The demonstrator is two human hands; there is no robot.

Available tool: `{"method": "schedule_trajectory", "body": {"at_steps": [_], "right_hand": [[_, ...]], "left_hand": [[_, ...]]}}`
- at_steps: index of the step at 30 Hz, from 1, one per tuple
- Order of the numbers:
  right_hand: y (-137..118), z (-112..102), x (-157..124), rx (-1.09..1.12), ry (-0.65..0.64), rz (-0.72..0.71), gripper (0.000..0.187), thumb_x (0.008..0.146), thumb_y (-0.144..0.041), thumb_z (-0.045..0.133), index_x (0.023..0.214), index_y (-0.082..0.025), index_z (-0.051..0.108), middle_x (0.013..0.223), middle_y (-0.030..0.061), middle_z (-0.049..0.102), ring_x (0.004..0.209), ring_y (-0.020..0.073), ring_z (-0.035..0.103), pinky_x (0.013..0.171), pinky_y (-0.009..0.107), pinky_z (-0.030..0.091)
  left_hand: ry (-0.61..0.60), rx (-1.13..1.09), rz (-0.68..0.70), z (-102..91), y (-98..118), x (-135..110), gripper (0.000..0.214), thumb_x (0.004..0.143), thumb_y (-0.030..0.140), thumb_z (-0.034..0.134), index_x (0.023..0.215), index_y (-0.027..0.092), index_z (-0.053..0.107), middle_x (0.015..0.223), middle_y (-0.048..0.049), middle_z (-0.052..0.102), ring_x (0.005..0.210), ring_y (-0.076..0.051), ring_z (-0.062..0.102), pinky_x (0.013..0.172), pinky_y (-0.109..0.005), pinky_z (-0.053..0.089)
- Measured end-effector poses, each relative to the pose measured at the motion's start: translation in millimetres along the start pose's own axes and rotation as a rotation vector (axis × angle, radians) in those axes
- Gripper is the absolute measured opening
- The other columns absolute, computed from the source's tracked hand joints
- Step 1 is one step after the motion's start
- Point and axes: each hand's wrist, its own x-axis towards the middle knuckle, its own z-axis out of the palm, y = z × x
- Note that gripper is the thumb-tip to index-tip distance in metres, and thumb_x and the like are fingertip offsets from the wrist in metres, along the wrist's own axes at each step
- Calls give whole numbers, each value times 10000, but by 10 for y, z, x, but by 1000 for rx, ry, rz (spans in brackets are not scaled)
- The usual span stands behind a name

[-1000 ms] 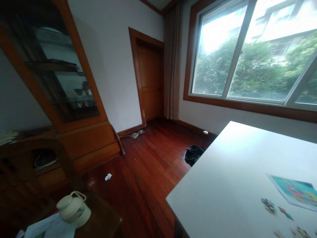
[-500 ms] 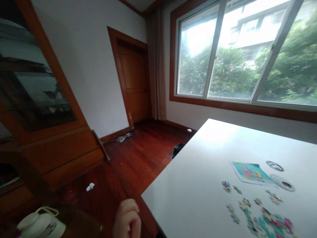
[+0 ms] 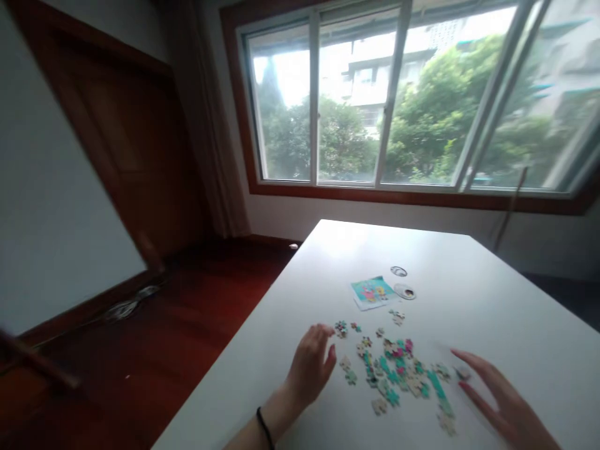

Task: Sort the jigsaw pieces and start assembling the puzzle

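my left hand [image 3: 309,365] and right hand [image 3: 506,400], thumbs spread from fingers, flank loose puzzle pieces [image 3: 392,397] on the white table [image 3: 319,275].

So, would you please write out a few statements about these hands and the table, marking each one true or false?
1. The left hand has a dark band around its wrist. True.
2. The puzzle pieces are stacked in one neat column. False: they lie spread out on the white table.
3. The picture sheet lies nearer the window than the puzzle pieces do. True.
4. The right hand is clenched in a fist. False: its thumb and index finger are apart, close to a blurred piece.
5. The door is left of the window in this view. True.
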Motion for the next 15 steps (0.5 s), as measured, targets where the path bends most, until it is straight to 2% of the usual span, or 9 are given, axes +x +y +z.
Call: {"method": "schedule_trajectory", "body": {"at_steps": [3,6,8,10,12,13,15], "right_hand": [[-23,132,123,-50,-127,-20,437,859,-385,480,1261,-216,439,1225,95,532,1107,247,522,921,396,470],[-100,210,223,-41,-77,-5,383,869,-322,475,1234,-210,447,1196,93,547,1115,225,515,931,384,463],[-146,204,224,2,-15,23,299,880,-284,450,1169,-216,481,1140,83,570,1082,209,535,902,358,483],[-154,181,181,35,81,73,219,892,-262,410,1082,-225,512,1069,75,590,1036,205,559,850,341,512],[-108,172,125,36,144,131,211,883,-264,409,1062,-222,514,1056,79,592,1011,215,575,821,335,528],[-66,179,100,21,150,160,212,873,-269,427,1059,-223,516,1050,77,598,998,221,585,815,333,533],[40,214,56,0,143,212,232,861,-267,439,1076,-222,513,1045,76,612,982,226,601,802,322,543]], "left_hand": [[5,-6,18,379,-84,231,254,842,131,377,1083,190,429,994,-85,555,949,-238,543,850,-452,464],[10,-48,31,597,-105,341,243,861,160,375,1096,194,427,1013,-87,550,955,-230,548,828,-430,484],[44,-73,46,621,-140,337,180,873,174,359,1030,201,442,943,-71,559,887,-210,568,773,-385,508],[130,-52,41,580,-217,300,124,884,199,345,948,208,450,867,-56,562,825,-201,582,721,-356,521],[199,30,43,529,-327,263,137,874,246,366,971,211,456,884,-60,574,828,-209,595,714,-354,531],[198,73,41,515,-386,251,190,864,271,389,1031,208,454,936,-72,583,868,-221,598,725,-358,537],[91,145,8,532,-505,239,330,859,290,416,1179,212,414,1107,-93,566,999,-241,575,807,-375,525]]}}
